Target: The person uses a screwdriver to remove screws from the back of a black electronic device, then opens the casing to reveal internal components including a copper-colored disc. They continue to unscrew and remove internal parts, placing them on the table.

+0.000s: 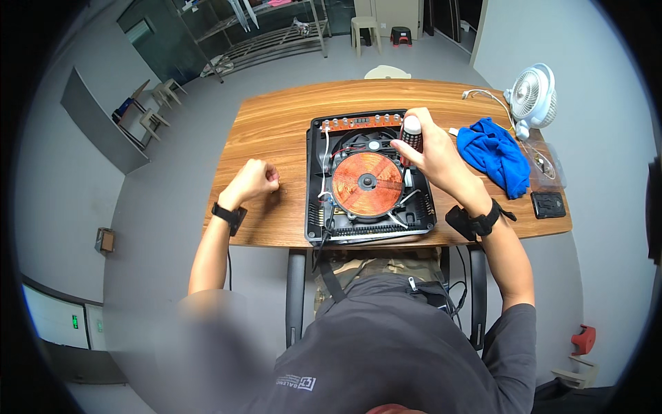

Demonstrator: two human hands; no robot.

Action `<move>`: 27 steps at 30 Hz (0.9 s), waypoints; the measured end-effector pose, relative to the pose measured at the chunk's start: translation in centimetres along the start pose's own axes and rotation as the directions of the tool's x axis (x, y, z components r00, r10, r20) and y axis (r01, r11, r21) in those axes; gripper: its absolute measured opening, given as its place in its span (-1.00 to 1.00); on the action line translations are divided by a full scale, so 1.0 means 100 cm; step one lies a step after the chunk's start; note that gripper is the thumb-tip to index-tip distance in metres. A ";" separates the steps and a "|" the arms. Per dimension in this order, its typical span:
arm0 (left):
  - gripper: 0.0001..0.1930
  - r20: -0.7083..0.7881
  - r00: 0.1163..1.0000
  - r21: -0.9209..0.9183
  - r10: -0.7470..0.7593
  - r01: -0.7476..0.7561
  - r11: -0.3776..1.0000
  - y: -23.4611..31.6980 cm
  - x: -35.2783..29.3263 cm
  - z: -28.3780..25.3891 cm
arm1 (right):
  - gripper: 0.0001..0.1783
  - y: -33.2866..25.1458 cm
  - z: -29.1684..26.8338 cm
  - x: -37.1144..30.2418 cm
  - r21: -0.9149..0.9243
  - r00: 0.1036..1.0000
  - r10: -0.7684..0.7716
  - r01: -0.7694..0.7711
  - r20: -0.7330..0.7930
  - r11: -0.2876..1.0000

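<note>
An induction cooker base [313, 200] lies opened on the table, showing its round copper coil [352, 176], a small fan and an orange control board [338, 125] along the far edge. My right hand [436, 155] is closed around a dark, textured screwdriver-like handle [412, 140] with a white end facing up. It stands over the far right corner of the base, by the end of the control board; its lower tip is hidden. My left hand [256, 181] rests on the table left of the base, fingers curled; what they hold, if anything, is hidden.
Right of the base lie a blue cloth [493, 155], a clear plastic box [548, 165] and a black rectangular object [548, 205]. A white fan [533, 96] with its cable stands at the far right. A metal rack [269, 43] and stools [365, 31] are beyond the table [276, 114].
</note>
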State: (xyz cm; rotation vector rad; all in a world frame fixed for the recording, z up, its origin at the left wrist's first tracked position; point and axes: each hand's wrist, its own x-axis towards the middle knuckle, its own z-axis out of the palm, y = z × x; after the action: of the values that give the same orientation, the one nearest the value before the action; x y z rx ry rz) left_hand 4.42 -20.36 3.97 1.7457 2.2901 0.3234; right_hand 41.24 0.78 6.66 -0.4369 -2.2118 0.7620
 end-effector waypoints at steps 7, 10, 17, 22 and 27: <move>-0.90 -0.062 0.998 0.068 0.016 -0.012 0.998 -0.001 -0.011 0.025 | -0.45 -0.002 -0.002 0.002 -0.024 0.999 0.036 -0.035 0.010 0.999; -0.90 -0.053 0.998 0.142 0.032 -0.024 0.990 -0.006 -0.004 0.033 | -0.46 -0.007 -0.005 0.002 -0.048 0.999 0.044 -0.043 0.030 0.998; -0.90 -0.097 0.987 0.310 0.126 -0.090 0.946 -0.003 -0.002 0.044 | -0.46 -0.005 -0.001 0.003 -0.043 0.998 0.053 -0.051 0.035 0.998; -0.91 -0.134 0.975 0.434 0.178 -0.104 0.895 -0.005 -0.001 0.054 | -0.46 -0.005 -0.002 0.003 -0.057 0.999 0.044 -0.043 0.020 0.997; -0.91 -0.143 0.977 0.399 0.157 -0.088 0.912 -0.008 -0.002 0.055 | -0.45 -0.003 -0.003 0.000 -0.024 0.999 0.053 -0.053 0.003 0.998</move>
State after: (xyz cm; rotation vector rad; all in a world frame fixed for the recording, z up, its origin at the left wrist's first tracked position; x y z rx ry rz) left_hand 5.51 -20.58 -1.46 2.1348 2.5062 0.0348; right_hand 41.38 0.68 7.02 -0.5074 -2.2227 0.7659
